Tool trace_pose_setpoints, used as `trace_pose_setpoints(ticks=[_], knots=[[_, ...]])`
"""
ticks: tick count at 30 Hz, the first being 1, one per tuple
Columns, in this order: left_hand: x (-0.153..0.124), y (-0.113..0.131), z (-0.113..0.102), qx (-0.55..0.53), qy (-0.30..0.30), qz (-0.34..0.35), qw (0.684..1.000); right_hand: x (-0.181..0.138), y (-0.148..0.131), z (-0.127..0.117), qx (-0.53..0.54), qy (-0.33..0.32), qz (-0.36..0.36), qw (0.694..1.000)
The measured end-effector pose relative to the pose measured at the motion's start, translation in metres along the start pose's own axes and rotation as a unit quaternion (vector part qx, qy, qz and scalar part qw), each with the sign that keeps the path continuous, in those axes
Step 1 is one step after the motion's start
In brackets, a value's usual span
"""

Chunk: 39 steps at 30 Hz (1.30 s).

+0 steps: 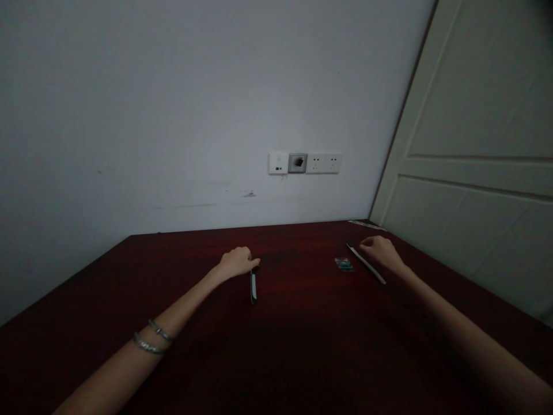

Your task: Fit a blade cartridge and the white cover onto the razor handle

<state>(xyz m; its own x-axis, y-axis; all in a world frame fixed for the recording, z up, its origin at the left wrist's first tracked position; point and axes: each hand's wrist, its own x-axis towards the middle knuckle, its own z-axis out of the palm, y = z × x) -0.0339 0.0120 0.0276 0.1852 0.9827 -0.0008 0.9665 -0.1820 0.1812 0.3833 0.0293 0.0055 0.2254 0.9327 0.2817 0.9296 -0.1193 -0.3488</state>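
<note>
Nearest: bare forearms reaching in from the bottom corners, two silver bracelets [149,347] on the left one. Dark red table [302,357] under everything. Slim dark-and-pale object [253,290] lies around mid-table, pointing away from the wearer; its far end meets the left hand [237,261]. Left fingers bent down and mostly hidden, thumb sticking out to the right; can't tell if the hand grips the object or only touches it. Long pale strip [367,265] with a dark far tip lies slantwise on the right, just beside the right hand [382,252]. Right fingers curled, tips drawn narrow near the thumb; can't tell if anything is pinched there. Small clear packet [344,264], greenish contents, flat on the table left of that strip, apart from both hands. Farther, a thin flat strip [367,225] at the table's back right corner. Behind: pale scuffed wall [173,115], white socket plates [323,163] plus a grey plate [298,163] in one row, whitish panelled door [479,138] at right.
</note>
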Motion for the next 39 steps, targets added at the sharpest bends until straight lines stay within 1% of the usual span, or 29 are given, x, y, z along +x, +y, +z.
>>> trace_pose_setpoints(ticks=[3,6,9,12,25,33,39], knots=[[0.010,-0.005,-0.004,-0.065,0.018,0.003,0.998,-0.002,0.010,0.007,-0.033,-0.048,0.021,0.998],[0.017,-0.007,-0.002,-0.118,0.041,0.018,0.992,-0.004,0.013,0.013,-0.065,-0.080,0.042,0.994],[0.020,-0.004,0.001,-0.149,0.053,0.030,0.987,-0.003,0.012,0.016,-0.070,-0.083,0.047,0.993],[0.019,-0.001,0.002,-0.159,0.063,0.029,0.985,-0.003,0.011,0.017,-0.079,-0.082,0.053,0.992],[0.016,-0.005,-0.008,-0.174,0.082,0.052,0.980,-0.002,0.009,0.018,-0.087,-0.083,0.067,0.990],[0.017,-0.006,-0.008,-0.192,0.086,0.065,0.976,0.001,0.008,0.012,-0.066,-0.097,0.082,0.990],[0.012,-0.004,-0.004,-0.203,0.069,0.067,0.974,-0.008,-0.006,0.002,-0.051,-0.086,0.071,0.992]])
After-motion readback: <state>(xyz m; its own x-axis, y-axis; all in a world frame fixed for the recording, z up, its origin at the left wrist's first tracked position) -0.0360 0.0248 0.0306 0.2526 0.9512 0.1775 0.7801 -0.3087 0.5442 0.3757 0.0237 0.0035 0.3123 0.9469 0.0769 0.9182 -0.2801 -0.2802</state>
